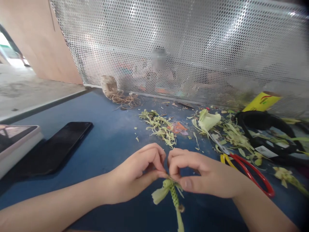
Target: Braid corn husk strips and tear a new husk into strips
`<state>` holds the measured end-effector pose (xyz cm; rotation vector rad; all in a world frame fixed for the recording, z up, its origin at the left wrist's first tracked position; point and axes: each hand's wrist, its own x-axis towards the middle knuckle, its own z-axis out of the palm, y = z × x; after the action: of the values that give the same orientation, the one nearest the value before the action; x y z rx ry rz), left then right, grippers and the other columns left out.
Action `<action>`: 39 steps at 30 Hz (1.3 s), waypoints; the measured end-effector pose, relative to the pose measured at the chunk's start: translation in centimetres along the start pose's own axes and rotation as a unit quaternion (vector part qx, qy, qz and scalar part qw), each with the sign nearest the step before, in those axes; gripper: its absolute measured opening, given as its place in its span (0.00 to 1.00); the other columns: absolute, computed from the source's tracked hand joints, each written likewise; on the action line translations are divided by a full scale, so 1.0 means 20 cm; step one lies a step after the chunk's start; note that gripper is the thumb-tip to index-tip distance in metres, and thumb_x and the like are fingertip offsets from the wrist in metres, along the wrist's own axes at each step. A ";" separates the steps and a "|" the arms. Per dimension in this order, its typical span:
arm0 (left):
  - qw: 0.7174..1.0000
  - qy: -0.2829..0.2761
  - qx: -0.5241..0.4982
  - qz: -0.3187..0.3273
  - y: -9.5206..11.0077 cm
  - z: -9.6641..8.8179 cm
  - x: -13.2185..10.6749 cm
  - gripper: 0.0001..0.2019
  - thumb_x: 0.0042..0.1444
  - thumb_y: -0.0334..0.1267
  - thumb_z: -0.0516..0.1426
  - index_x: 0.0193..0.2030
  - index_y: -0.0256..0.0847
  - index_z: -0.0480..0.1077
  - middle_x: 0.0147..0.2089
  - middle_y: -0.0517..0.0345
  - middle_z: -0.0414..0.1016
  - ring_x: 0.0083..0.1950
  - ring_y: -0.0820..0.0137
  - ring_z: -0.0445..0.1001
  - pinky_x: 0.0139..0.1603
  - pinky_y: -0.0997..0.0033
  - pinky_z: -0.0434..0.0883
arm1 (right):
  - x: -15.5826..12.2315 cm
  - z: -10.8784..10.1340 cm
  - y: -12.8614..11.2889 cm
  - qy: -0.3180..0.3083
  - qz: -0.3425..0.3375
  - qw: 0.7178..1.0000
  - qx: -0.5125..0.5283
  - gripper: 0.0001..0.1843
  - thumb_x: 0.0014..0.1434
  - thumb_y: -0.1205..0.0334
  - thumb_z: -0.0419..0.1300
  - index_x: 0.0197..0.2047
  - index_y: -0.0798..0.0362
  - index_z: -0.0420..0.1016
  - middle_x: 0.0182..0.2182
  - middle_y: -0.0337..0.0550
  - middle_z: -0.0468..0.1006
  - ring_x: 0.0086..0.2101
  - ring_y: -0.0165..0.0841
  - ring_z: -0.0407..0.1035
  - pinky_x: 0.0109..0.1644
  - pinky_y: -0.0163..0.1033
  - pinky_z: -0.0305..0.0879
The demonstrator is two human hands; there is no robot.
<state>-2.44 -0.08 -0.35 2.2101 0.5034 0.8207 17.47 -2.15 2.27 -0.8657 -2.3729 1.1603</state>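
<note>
A small braided piece of pale green husk or leaf strips [174, 195] is held over the blue table, with a loose flap to its left and a plain tail hanging below. My left hand [136, 172] pinches its upper end between thumb and fingertips. From the other side, my right hand [202, 170] is closed at the same spot, thumb bent against the fingers. A thin strand shows where the fingertips meet; the rest there is hidden. Beyond my hands lies a clump of knotted green strips [159, 125].
Red-handled scissors [251, 174] lie on the right, near a pale husk [209, 120], leaf scraps [238, 137], a black headband-like ring [265, 124] and a yellow tube [262, 101]. Twine [126, 100] is at the back; a black phone [55, 145] is left. A perforated metal screen [193, 42] borders the table.
</note>
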 end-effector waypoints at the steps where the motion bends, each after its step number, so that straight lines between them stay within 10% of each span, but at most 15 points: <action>1: 1.000 -0.008 -0.005 0.002 0.01 0.00 0.00 0.07 0.54 0.26 0.52 0.27 0.38 0.60 0.35 0.57 0.64 0.37 0.75 0.67 0.38 0.75 0.67 | 0.00 0.00 0.00 -0.008 -0.004 1.000 -0.018 0.10 0.57 0.56 0.52 0.27 0.51 0.64 0.28 0.37 0.65 0.33 0.29 0.61 0.40 0.35 0.59; 7: 0.999 0.036 0.018 0.003 -0.03 -0.03 0.00 0.06 0.55 0.28 0.51 0.28 0.38 0.61 0.34 0.57 0.64 0.36 0.75 0.67 0.36 0.75 0.68 | 0.00 -0.01 0.04 0.068 0.079 0.979 -0.174 0.20 0.55 0.55 0.55 0.16 0.53 0.55 0.20 0.35 0.60 0.25 0.27 0.59 0.31 0.35 0.57; 12: 0.998 0.040 0.052 0.014 -0.06 -0.06 0.00 0.06 0.56 0.29 0.51 0.29 0.39 0.61 0.35 0.57 0.64 0.37 0.74 0.67 0.34 0.76 0.68 | 0.02 -0.02 0.06 0.168 0.112 0.976 -0.079 0.06 0.57 0.58 0.53 0.32 0.50 0.66 0.28 0.37 0.70 0.30 0.28 0.64 0.34 0.34 0.61; 25: 0.952 0.047 0.253 0.169 -0.06 -0.04 -0.02 0.09 0.51 0.21 0.53 0.29 0.38 0.59 0.32 0.59 0.63 0.32 0.75 0.63 0.33 0.75 0.65 | 0.05 0.09 0.02 0.273 -0.026 0.958 -0.081 0.05 0.50 0.69 0.60 0.30 0.49 0.73 0.32 0.37 0.73 0.35 0.28 0.68 0.42 0.32 0.65; 32: 0.963 0.042 0.224 0.141 -0.06 -0.05 -0.05 0.11 0.51 0.19 0.52 0.34 0.39 0.60 0.36 0.58 0.63 0.34 0.76 0.65 0.36 0.77 0.66 | 0.04 0.06 0.01 0.296 0.019 0.955 0.028 0.05 0.51 0.68 0.59 0.29 0.49 0.74 0.33 0.38 0.77 0.37 0.30 0.71 0.42 0.33 0.67; 39: 0.948 0.097 0.261 0.154 -0.06 -0.05 -0.03 0.08 0.51 0.21 0.53 0.31 0.38 0.61 0.35 0.56 0.63 0.34 0.74 0.66 0.33 0.74 0.67 | 0.03 0.04 0.08 0.463 0.010 0.876 0.132 0.03 0.53 0.62 0.58 0.29 0.50 0.72 0.28 0.39 0.77 0.28 0.29 0.71 0.31 0.33 0.70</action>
<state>-3.70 0.97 -0.97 2.7577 0.5202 1.1866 17.15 -1.44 0.58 -1.0342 -1.3904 0.7718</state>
